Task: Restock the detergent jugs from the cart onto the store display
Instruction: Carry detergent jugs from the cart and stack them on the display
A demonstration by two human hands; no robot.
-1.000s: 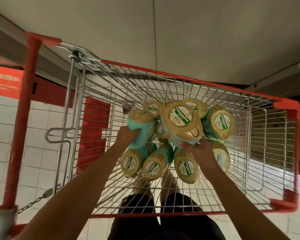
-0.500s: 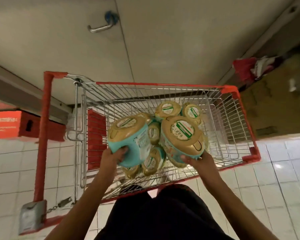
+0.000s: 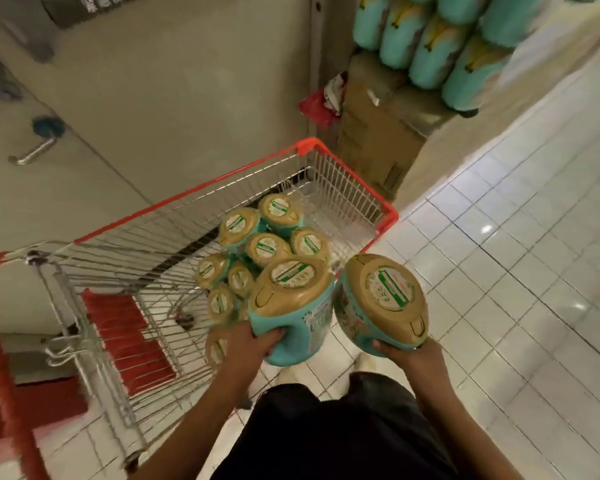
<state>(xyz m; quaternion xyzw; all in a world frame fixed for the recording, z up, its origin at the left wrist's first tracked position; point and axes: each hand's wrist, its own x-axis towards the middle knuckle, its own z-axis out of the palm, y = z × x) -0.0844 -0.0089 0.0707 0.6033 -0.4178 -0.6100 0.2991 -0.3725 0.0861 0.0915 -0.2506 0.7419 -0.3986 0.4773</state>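
I carry two teal detergent jugs with gold caps, one per hand. My left hand grips the handle of the left jug, lifted at the cart's near right side. My right hand holds the right jug from below, over the floor to the right of the cart. Several more jugs stand packed together in the wire cart with its red rim. The store display at the top right holds rows of teal jugs stacked on cardboard boxes.
A grey wall with a door handle runs behind the cart. Cardboard boxes and a red bag sit between cart and display. White floor tiles stretch to the right. My dark shorts fill the bottom.
Both jugs have come up out of the cart and swung right. My view turned right, and the display has come into sight.
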